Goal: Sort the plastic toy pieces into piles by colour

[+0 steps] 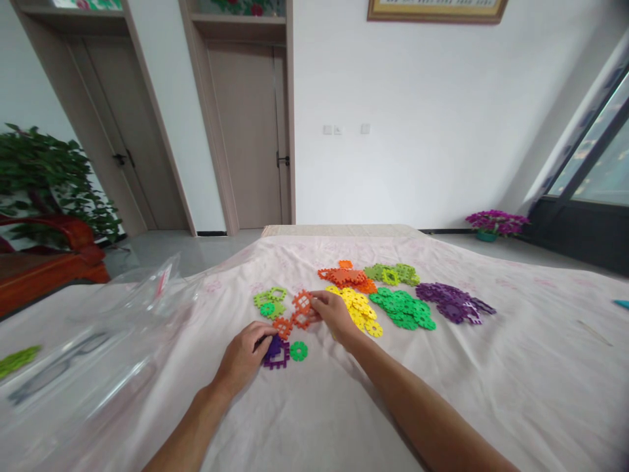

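Observation:
My right hand (335,316) pinches an orange interlocking plastic piece (302,301) with a window-like centre, joined to more orange pieces below it. My left hand (246,354) has its fingers curled at the edge of a lower orange notched piece (282,328) and above a dark purple piece (276,357). Its fingertips are partly hidden. Just right of the purple piece lies a green notched disc (298,351). Beyond my left hand, light green pieces (278,295) lie with a small green disc (267,309) among them.
Farther right are piles of yellow discs (361,308), green discs (403,308), purple pieces (452,303), orange pieces (344,276) and light green pieces (393,273). Clear plastic bags (122,328) spread over the left of the cloth-covered table (531,367).

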Available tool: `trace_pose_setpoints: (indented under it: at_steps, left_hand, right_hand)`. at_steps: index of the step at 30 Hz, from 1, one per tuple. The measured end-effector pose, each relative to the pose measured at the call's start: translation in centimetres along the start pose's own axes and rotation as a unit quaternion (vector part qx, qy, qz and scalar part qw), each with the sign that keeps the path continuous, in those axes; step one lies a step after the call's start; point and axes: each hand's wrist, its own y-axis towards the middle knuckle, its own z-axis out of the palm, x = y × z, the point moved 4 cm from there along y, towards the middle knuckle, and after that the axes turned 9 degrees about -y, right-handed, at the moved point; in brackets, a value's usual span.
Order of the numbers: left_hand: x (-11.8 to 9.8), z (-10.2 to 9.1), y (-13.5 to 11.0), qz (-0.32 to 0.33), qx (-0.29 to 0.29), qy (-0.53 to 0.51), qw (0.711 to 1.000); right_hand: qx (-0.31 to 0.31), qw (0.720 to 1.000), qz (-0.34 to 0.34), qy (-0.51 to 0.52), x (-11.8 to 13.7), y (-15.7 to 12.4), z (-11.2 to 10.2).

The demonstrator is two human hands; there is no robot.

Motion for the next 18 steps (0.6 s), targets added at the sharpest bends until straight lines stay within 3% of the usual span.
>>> trace_pose_setpoints:
  at_steps: [3,5,7,9,10,13,15,18]
  left_hand:
    - [0.1,0.0,0.0,0.000,0.000,0.004,1.000]
    - [0.2,0.0,0.0,0.000,0.000,0.006,1.000]
    - [0.2,0.0,0.0,0.000,-0.002,0.006,1.000]
    - [0.2,0.0,0.0,-0.001,0.001,0.004,1.000]
    - [0.2,0.0,0.0,-0.001,0.002,0.003,1.000]
    - [0.1,0.0,-0.1,0.001,0.001,0.004,1.000]
    - [0.1,0.0,-0.1,0.002,-0.002,0.006,1.000]
    - [0.1,0.0,-0.1,0.003,0.002,0.005,1.000]
  right_hand:
    - [-0.080,0.985,0.008,0.150,0.0,0.5,-1.2]
    - [-0.095,0.984,0.017,0.150,-0.1,0.5,-1.3]
    - [-0.070,0.996,0.015,0.059,-0.3,0.3,-0.9]
    - [-0.038,0.993,-0.031,-0.112,-0.3,-0.2,-0.2]
    - [-0.024,0.976,-0.068,-0.207,-0.1,-0.5,0.3]
    - [0.017,0.886,-0.175,-0.428,0.4,-1.7,1.7]
    - [0.036,0.840,-0.206,-0.501,0.7,-2.4,2.3]
    - [0.046,0.801,-0.218,-0.556,1.0,-2.8,2.7]
